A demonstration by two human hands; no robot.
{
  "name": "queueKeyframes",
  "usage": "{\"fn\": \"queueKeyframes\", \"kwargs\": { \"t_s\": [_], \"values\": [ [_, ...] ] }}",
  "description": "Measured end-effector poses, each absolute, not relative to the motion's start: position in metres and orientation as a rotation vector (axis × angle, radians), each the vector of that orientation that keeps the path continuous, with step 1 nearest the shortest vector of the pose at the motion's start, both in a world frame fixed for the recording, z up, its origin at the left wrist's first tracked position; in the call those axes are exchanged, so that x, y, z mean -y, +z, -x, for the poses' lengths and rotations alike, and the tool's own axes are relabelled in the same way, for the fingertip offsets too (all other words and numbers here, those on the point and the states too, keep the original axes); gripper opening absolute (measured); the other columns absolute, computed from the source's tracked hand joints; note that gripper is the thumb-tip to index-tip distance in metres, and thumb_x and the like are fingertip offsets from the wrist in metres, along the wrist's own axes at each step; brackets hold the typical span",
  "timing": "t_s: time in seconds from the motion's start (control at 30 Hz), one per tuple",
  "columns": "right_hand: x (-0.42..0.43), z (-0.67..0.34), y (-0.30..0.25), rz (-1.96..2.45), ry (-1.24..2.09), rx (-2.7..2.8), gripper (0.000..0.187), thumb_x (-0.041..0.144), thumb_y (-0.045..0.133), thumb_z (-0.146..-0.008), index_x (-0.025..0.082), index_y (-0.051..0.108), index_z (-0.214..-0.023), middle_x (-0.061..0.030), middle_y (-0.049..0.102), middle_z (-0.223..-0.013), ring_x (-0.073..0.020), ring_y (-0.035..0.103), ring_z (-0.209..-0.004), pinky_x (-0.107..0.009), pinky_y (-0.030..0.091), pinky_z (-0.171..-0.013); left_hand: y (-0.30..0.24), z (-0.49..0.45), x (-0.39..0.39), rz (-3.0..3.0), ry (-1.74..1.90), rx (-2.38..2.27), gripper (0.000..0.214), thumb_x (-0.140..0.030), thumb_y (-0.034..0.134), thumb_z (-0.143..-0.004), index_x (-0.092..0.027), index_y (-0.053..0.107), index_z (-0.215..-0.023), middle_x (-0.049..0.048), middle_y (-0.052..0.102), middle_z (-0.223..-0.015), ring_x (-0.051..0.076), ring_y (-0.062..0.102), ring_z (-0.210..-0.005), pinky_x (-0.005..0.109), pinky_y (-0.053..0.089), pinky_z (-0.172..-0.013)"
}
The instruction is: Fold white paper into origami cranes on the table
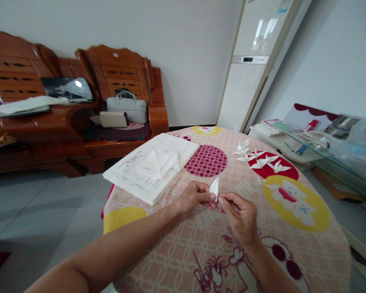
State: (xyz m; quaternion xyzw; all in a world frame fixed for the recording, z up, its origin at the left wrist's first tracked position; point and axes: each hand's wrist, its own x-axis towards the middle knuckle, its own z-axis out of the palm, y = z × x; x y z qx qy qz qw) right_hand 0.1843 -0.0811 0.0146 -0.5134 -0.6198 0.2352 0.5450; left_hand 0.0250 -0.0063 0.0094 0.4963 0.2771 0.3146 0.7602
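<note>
A small piece of folded white paper point(214, 187), narrow and pointed at the top, is held upright above the round table. My left hand point(199, 195) grips it from the left between thumb and fingers. At its lower right edge, the thumb and forefinger of my right hand point(239, 211) are pinched together on the paper's lower tip. Left of my hands lies a stack of printed sheets point(134, 162), with a folded paper triangle point(153, 165) on top. Several folded paper cranes point(264, 161) sit at the table's far right.
A patterned cloth point(171, 248) covers the round table. Behind it stand a wooden chair point(118, 65) with a grey bag point(131, 108) and a tall white air conditioner point(244, 89). To the right is a glass shelf point(332, 156) with papers and a plastic bag.
</note>
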Motion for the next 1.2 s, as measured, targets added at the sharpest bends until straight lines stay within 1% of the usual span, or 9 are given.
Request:
{"fn": "queueKeyframes", "kwargs": {
  "t_s": [0.1, 0.23, 0.33, 0.4, 0.53, 0.67, 0.8, 0.97, 1.2],
  "values": [
    [0.079, -0.185, 0.013, 1.241, 0.668, 1.326, 0.019, 0.034, 0.062, -0.084, 0.017, 0.067, -0.080, -0.0003, 0.063, -0.058, -0.0133, 0.059, -0.051, -0.023, 0.049, -0.051, 0.010, -0.026, 0.007, -1.089, 0.695, -0.638, 0.036, -0.039, 0.082, -0.063, -0.008, 0.067, -0.071, 0.0071, 0.069, -0.065, 0.014, 0.065, -0.055, 0.023, 0.052, -0.055],
    [0.074, -0.184, 0.014, 1.253, 0.935, 1.177, 0.026, 0.041, 0.068, -0.078, 0.015, 0.067, -0.081, -0.0012, 0.064, -0.061, -0.0138, 0.058, -0.049, -0.024, 0.048, -0.047, 0.013, -0.027, 0.010, -1.135, 0.710, -0.696, 0.036, -0.039, 0.081, -0.063, -0.008, 0.063, -0.066, 0.0048, 0.066, -0.057, 0.012, 0.061, -0.048, 0.022, 0.049, -0.049],
    [0.071, -0.183, 0.013, 1.246, 1.077, 1.137, 0.029, 0.043, 0.070, -0.075, 0.015, 0.068, -0.084, -0.0022, 0.066, -0.063, -0.0143, 0.058, -0.049, -0.025, 0.047, -0.045, 0.013, -0.028, 0.011, -1.155, 0.698, -0.702, 0.038, -0.041, 0.081, -0.062, -0.009, 0.062, -0.065, 0.0037, 0.065, -0.056, 0.012, 0.061, -0.047, 0.021, 0.048, -0.047],
    [0.070, -0.182, 0.011, 1.234, 1.099, 1.138, 0.027, 0.042, 0.069, -0.076, 0.015, 0.068, -0.080, -0.0022, 0.066, -0.061, -0.0142, 0.057, -0.049, -0.025, 0.046, -0.046, 0.012, -0.029, 0.012, -1.162, 0.658, -0.707, 0.040, -0.044, 0.081, -0.062, -0.009, 0.061, -0.065, 0.0035, 0.065, -0.056, 0.013, 0.062, -0.048, 0.021, 0.048, -0.047],
    [0.070, -0.183, 0.009, 1.259, 1.023, 1.133, 0.024, 0.038, 0.069, -0.077, 0.016, 0.066, -0.067, 0.0006, 0.060, -0.051, -0.0126, 0.054, -0.046, -0.023, 0.043, -0.047, 0.009, -0.028, 0.012, -1.234, 0.528, -0.711, 0.042, -0.048, 0.079, -0.063, -0.010, 0.062, -0.064, 0.0039, 0.066, -0.057, 0.013, 0.061, -0.049, 0.022, 0.049, -0.048],
    [0.071, -0.185, 0.010, 1.236, 1.089, 1.171, 0.025, 0.039, 0.065, -0.080, 0.016, 0.065, -0.070, 0.0000, 0.062, -0.054, -0.0131, 0.055, -0.047, -0.024, 0.044, -0.046, 0.011, -0.026, 0.012, -1.295, 0.543, -0.700, 0.045, -0.052, 0.075, -0.066, -0.009, 0.061, -0.064, 0.0027, 0.061, -0.054, 0.011, 0.056, -0.043, 0.021, 0.046, -0.042],
    [0.071, -0.187, 0.011, 1.186, 1.214, 1.250, 0.029, 0.042, 0.061, -0.084, 0.016, 0.063, -0.072, -0.0002, 0.062, -0.056, -0.0129, 0.055, -0.046, -0.024, 0.045, -0.045, 0.014, -0.024, 0.013, -1.274, 0.597, -0.738, 0.044, -0.050, 0.073, -0.069, -0.010, 0.058, -0.060, 0.0008, 0.056, -0.049, 0.008, 0.050, -0.037, 0.019, 0.038, -0.036],
    [0.071, -0.190, 0.010, 1.140, 1.370, 1.242, 0.028, 0.043, 0.065, -0.082, 0.016, 0.060, -0.074, 0.0015, 0.061, -0.054, -0.0119, 0.054, -0.043, -0.023, 0.043, -0.043, 0.015, -0.024, 0.014, -1.266, 0.598, -0.764, 0.042, -0.048, 0.070, -0.071, -0.012, 0.055, -0.057, -0.0026, 0.052, -0.045, 0.005, 0.042, -0.033, 0.016, 0.027, -0.032],
    [0.069, -0.192, 0.008, 1.122, 1.395, 1.236, 0.025, 0.039, 0.070, -0.076, 0.016, 0.058, -0.074, 0.0013, 0.063, -0.053, -0.0118, 0.055, -0.043, -0.022, 0.044, -0.043, 0.013, -0.026, 0.015, -1.232, 0.571, -0.731, 0.046, -0.054, 0.067, -0.073, -0.012, 0.055, -0.059, -0.0002, 0.056, -0.046, 0.007, 0.048, -0.034, 0.017, 0.034, -0.033]
  ]
}}
